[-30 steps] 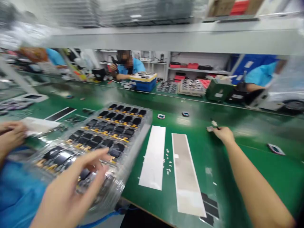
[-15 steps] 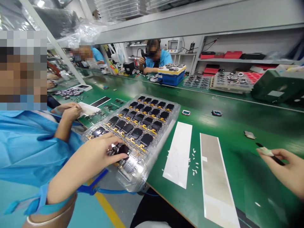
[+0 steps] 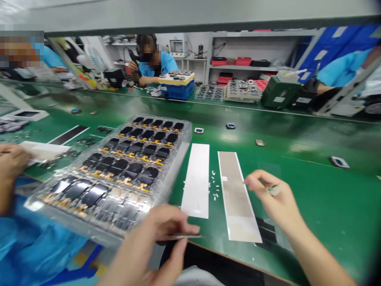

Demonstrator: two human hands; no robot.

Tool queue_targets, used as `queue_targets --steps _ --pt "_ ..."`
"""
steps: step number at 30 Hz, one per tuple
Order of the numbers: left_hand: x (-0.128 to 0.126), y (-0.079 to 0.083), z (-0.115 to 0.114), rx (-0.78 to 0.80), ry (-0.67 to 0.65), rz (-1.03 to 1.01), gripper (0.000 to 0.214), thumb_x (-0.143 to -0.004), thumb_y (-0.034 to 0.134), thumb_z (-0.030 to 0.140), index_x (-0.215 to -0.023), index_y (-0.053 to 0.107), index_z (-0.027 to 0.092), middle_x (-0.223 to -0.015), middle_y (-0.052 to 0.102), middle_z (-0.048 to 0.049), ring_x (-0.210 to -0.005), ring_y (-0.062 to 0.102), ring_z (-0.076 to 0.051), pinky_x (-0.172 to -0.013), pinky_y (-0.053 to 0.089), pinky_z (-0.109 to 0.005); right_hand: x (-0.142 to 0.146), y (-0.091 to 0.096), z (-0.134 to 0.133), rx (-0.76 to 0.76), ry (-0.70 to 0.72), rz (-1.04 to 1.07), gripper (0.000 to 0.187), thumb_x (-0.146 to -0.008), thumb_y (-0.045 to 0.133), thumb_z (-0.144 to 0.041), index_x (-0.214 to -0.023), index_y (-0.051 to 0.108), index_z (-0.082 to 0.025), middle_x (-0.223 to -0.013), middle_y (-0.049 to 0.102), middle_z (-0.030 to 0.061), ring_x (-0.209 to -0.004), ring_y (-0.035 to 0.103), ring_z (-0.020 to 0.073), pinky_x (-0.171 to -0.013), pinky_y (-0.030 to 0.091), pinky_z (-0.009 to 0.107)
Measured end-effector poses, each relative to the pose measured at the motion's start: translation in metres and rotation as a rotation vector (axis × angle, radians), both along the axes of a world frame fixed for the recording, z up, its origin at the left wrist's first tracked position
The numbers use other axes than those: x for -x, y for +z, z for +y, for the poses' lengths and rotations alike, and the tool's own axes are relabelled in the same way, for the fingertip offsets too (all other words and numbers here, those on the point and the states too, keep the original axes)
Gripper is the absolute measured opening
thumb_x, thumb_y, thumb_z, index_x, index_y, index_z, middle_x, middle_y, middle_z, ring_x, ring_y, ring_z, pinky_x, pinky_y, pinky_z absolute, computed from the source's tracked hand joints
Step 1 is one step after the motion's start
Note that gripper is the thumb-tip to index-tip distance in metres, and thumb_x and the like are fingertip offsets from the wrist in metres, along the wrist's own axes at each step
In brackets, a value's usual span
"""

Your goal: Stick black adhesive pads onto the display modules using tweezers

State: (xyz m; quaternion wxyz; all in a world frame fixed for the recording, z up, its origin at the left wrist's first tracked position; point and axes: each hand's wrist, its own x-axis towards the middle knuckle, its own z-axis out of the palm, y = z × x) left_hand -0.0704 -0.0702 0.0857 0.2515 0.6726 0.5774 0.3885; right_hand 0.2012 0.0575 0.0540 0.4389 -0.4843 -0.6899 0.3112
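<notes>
1. Right up close, here is the left hand (image 3: pixel 149 238), thumb below and fingers above, pinching a thin flat plate (image 3: pixel 193 236) seen edge-on. The plate sits over the near edge of the green bench (image 3: pixel 312 198), just off the near right corner of the tray; its faces are turned out of sight.
2. Over to the right hand (image 3: pixel 278 198): fingers curled in, closed around a small pale piece (image 3: pixel 273 190), the fingertips near the right edge of a beige strip (image 3: pixel 238 194). Whether they touch that strip, I cannot tell.
3. Beside the strip's near end, black sheets (image 3: pixel 266 230) lie on the bench.
4. Left of the beige strip, a white strip (image 3: pixel 195 180), with tiny white scraps (image 3: pixel 216 194) scattered between the two.
5. Left again, the big clear tray (image 3: pixel 175 167), carrying rows of dark screens (image 3: pixel 119 170) with orange tails.
6. At far left, a co-worker's hand (image 3: pixel 13 159) is at the end of a pale sheet (image 3: pixel 44 151).
7. Further out, small frames (image 3: pixel 199 130) and a grey metal piece (image 3: pixel 260 142) lie spread along the bench.
8. Across the way, a person in blue (image 3: pixel 166 61) sits behind a blue-and-yellow box (image 3: pixel 178 88).
</notes>
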Motion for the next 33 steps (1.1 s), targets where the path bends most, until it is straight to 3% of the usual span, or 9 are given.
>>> queue_targets --steps 2,5,10,16,24,33 --pt "-0.03 -0.022 0.021 -0.01 -0.059 -0.134 0.033 -0.096 0.052 0.018 -0.126 0.059 0.028 -0.098 0.069 -0.0046 -0.09 0.074 -0.018 -0.078 0.062 -0.028 0.01 -0.001 -0.006 -0.013 0.145 0.031 0.031 -0.096 0.053 -0.042 -0.079 0.067 -0.02 -0.075 0.067 0.0025 -0.064 0.061 0.0143 -0.056 0.047 0.025" --pt "-0.059 -0.052 0.055 0.025 -0.11 -0.36 0.012 -0.094 0.057 0.019 -0.096 0.069 0.022 -0.093 0.069 -0.0045 -0.09 0.071 -0.019 -0.079 0.059 -0.027 0.016 -0.007 -0.011 -0.058 0.304 0.005 0.016 -0.094 0.058 -0.031 -0.096 0.069 -0.02 -0.089 0.068 0.0041 -0.057 0.055 0.0103 -0.05 0.042 0.023" --pt "-0.073 -0.079 0.076 0.335 -0.206 -0.724 0.016 -0.101 0.052 0.036 -0.093 0.049 0.023 -0.087 0.065 -0.0005 -0.081 0.066 -0.015 -0.077 0.054 -0.027 0.02 -0.026 -0.015 -0.138 0.302 -0.034 0.012 -0.089 0.063 -0.016 -0.099 0.069 -0.021 -0.086 0.069 0.0043 -0.071 0.063 0.0133 -0.057 0.047 0.023" --pt "-0.073 -0.085 0.072 0.429 -0.246 -0.631 0.02 -0.105 0.043 0.043 -0.105 0.047 0.023 -0.077 0.055 0.0032 -0.069 0.053 -0.012 -0.064 0.044 -0.022 0.027 -0.038 -0.019 -0.132 0.23 -0.031 0.009 -0.091 0.064 -0.014 -0.097 0.063 -0.02 -0.078 0.067 0.0001 -0.065 0.066 0.0106 -0.055 0.049 0.02" --pt "-0.07 -0.089 0.074 0.375 -0.181 -0.564 0.02 -0.104 0.046 0.037 -0.096 0.055 0.021 -0.074 0.055 0.0029 -0.067 0.055 -0.013 -0.062 0.044 -0.023 0.027 -0.048 -0.021 -0.426 0.211 -0.228 0.019 -0.092 0.064 -0.009 -0.109 0.065 -0.017 -0.097 0.073 0.0082 -0.083 0.073 0.0171 -0.068 0.059 0.026" --pt "-0.07 -0.09 0.073 0.254 -0.163 -0.423 0.015 -0.103 0.048 0.029 -0.097 0.059 0.021 -0.083 0.061 -0.0003 -0.078 0.061 -0.015 -0.072 0.049 -0.024 0.034 -0.046 -0.027 -0.365 0.194 -0.254 0.014 -0.095 0.055 -0.008 -0.104 0.063 -0.016 -0.088 0.07 0.0063 -0.077 0.071 0.0152 -0.065 0.056 0.024"
